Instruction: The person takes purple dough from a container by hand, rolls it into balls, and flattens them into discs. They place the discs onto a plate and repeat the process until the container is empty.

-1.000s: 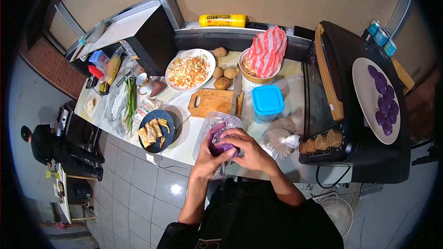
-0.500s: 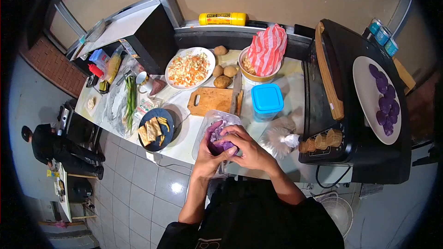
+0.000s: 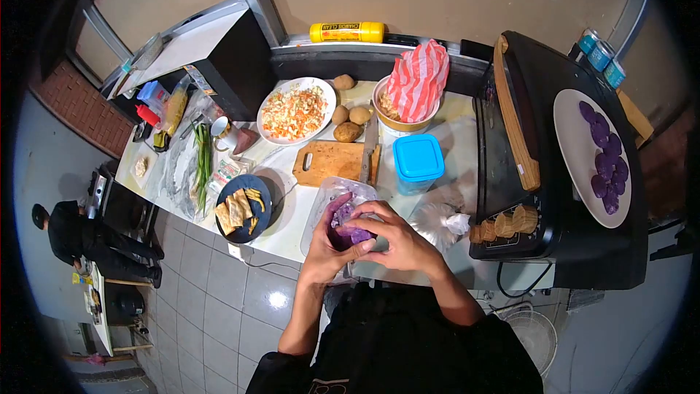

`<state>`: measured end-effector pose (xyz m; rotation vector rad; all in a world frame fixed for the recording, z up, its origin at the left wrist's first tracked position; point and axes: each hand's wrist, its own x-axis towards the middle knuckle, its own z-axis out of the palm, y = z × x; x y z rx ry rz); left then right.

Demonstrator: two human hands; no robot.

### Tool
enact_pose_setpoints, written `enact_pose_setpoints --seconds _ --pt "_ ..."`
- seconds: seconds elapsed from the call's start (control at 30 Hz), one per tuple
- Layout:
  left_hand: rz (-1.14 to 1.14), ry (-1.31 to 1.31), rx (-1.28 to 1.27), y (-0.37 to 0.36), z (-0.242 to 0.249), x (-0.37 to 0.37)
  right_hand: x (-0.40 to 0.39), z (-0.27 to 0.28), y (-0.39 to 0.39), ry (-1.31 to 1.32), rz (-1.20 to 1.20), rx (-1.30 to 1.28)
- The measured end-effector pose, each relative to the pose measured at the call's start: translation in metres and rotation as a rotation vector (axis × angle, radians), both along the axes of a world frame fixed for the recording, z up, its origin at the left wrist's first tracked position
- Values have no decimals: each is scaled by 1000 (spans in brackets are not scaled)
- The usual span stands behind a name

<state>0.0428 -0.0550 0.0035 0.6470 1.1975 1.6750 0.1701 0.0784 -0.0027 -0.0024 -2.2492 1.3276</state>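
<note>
My left hand [image 3: 327, 252] and my right hand [image 3: 397, 242] are cupped together, fingers curled around a lump of purple dough [image 3: 354, 236]. Purple residue coats the left fingers. Beneath them stands a clear plastic container [image 3: 318, 203] with white powder and purple bits inside; the hands cover its near part. Just behind it lies a wooden cutting board [image 3: 332, 163] with a knife [image 3: 370, 147] across its right end. On the black oven at right, a pale plate [image 3: 572, 149] bears several flattened purple dough pieces [image 3: 604, 165].
Right of the container are a blue-lidded tub [image 3: 418, 158] and a bag of white powder [image 3: 436, 220]. A dark plate [image 3: 224, 228] of fried pastries is at left. Behind are a plate of chopped vegetables [image 3: 295, 111], potatoes [image 3: 347, 131] and a striped bag [image 3: 417, 80]. Another person [image 3: 80, 237] stands far left.
My hands stay over the container around the purple dough, with the right fingers shifting slightly on it. The whole view has moved a little.
</note>
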Motion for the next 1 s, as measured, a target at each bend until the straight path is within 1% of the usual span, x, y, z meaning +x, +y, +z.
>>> enact_pose_setpoints --seconds 0.07,0.17,0.27,0.37,0.47,0.57,0.67,0.77,0.87,0.97,1.0 --pt "-56 66 -14 -3 4 -5 2 5 4 3 52 7" --pt "-69 110 -30 -2 11 -4 2 2 10 -45 99 53" --pt "-44 15 -7 -3 5 -4 -1 -8 3 -31 4 -34" --pt "28 46 -22 -3 4 -1 0 4 -3 -23 -21 -69" --pt "-70 126 9 -7 4 -7 1 0 1 -22 21 19" --pt "-42 54 0 -6 11 -4 1 -6 3 -6 10 12" --pt "34 4 14 -3 5 -2 1 0 -4 -44 -12 -35" --pt "38 21 21 -1 5 0 0 1 -10 19 -92 -27" --pt "-15 106 10 -2 6 -3 6 10 -4 6 -8 10" --pt "-58 59 -19 1 12 0 11 4 -2 12 -36 61" --pt "-54 36 17 3 9 1 14 5 -2 3 -64 55"
